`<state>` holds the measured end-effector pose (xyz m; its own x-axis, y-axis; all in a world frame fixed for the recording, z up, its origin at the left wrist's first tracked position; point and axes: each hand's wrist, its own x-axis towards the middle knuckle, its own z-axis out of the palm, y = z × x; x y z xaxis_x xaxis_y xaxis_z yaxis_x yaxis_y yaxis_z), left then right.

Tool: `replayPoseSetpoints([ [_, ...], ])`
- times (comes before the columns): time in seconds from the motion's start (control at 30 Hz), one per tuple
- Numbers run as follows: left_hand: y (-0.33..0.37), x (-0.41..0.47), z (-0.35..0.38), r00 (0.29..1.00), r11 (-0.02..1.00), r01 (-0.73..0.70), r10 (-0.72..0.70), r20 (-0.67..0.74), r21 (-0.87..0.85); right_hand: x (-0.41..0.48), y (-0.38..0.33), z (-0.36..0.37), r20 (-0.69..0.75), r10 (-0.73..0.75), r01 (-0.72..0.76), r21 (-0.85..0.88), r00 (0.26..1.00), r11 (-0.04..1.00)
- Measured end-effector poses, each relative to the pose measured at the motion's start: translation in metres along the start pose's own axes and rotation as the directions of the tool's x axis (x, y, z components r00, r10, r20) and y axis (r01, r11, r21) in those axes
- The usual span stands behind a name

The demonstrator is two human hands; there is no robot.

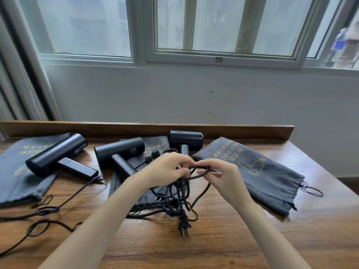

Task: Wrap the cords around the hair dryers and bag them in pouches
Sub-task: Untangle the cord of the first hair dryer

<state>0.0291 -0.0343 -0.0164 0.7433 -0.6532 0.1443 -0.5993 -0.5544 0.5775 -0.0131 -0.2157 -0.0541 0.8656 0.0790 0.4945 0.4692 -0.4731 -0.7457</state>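
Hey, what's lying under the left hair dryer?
A dark grey drawstring pouch with gold print lies under the left hair dryer, whose handle reaches out over the wooden table. The dryer hides part of the print.

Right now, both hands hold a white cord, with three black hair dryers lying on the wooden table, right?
Not quite: the cord is black, not white. The head view shows the left hand and right hand holding it, with three black hair dryers lying on the wooden table.
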Motion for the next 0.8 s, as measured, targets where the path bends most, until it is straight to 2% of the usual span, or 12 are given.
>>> replayPoseSetpoints([
  [0.07,-0.004,-0.002,0.005,0.989,0.997,-0.005,-0.008,-0.149,-0.083,-0.002,0.002,-0.002,0.007,0.027,-0.027,-0.039,1.000,0.999],
  [0.13,-0.002,-0.003,0.008,0.939,0.992,-0.030,-0.013,-0.344,-0.119,-0.004,0.006,-0.006,-0.034,0.079,-0.082,-0.083,0.996,0.993],
  [0.17,0.000,-0.002,0.005,0.881,0.984,-0.043,-0.046,-0.471,-0.175,-0.005,0.009,-0.008,-0.036,0.111,-0.114,-0.103,0.993,0.988],
  [0.23,0.004,0.001,-0.013,0.721,0.903,-0.123,-0.204,-0.662,-0.412,-0.011,0.017,-0.013,0.027,0.150,-0.143,-0.167,0.988,0.976],
  [0.3,0.005,0.004,-0.033,0.634,0.780,-0.227,-0.335,-0.697,-0.582,-0.019,0.023,-0.014,0.115,0.200,-0.174,-0.204,0.973,0.963],
  [0.43,0.009,0.008,-0.034,0.633,0.680,-0.301,-0.382,-0.673,-0.669,-0.025,0.028,-0.014,0.162,0.306,-0.248,-0.305,0.938,0.920],
  [0.53,0.014,0.005,-0.038,0.572,0.575,-0.453,-0.399,-0.717,-0.681,-0.022,0.032,-0.016,0.208,0.395,-0.281,-0.424,0.895,0.861],
  [0.6,0.019,0.005,-0.053,0.547,0.503,-0.549,-0.388,-0.742,-0.668,-0.022,0.033,-0.012,0.293,0.439,-0.273,-0.467,0.850,0.841],
  [0.67,0.027,0.008,-0.068,0.583,0.425,-0.607,-0.336,-0.740,-0.671,-0.023,0.030,-0.004,0.398,0.455,-0.240,-0.483,0.797,0.842],
  [0.7,0.033,0.011,-0.072,0.621,0.401,-0.611,-0.292,-0.728,-0.682,-0.022,0.028,0.000,0.407,0.442,-0.227,-0.476,0.799,0.850],
  [0.77,0.048,0.018,-0.071,0.706,0.409,-0.569,-0.201,-0.679,-0.713,-0.016,0.017,0.001,0.293,0.363,-0.236,-0.392,0.884,0.889],
  [0.8,0.056,0.023,-0.067,0.736,0.420,-0.544,-0.177,-0.653,-0.727,-0.011,0.008,0.001,0.223,0.306,-0.249,-0.250,0.926,0.936],
])
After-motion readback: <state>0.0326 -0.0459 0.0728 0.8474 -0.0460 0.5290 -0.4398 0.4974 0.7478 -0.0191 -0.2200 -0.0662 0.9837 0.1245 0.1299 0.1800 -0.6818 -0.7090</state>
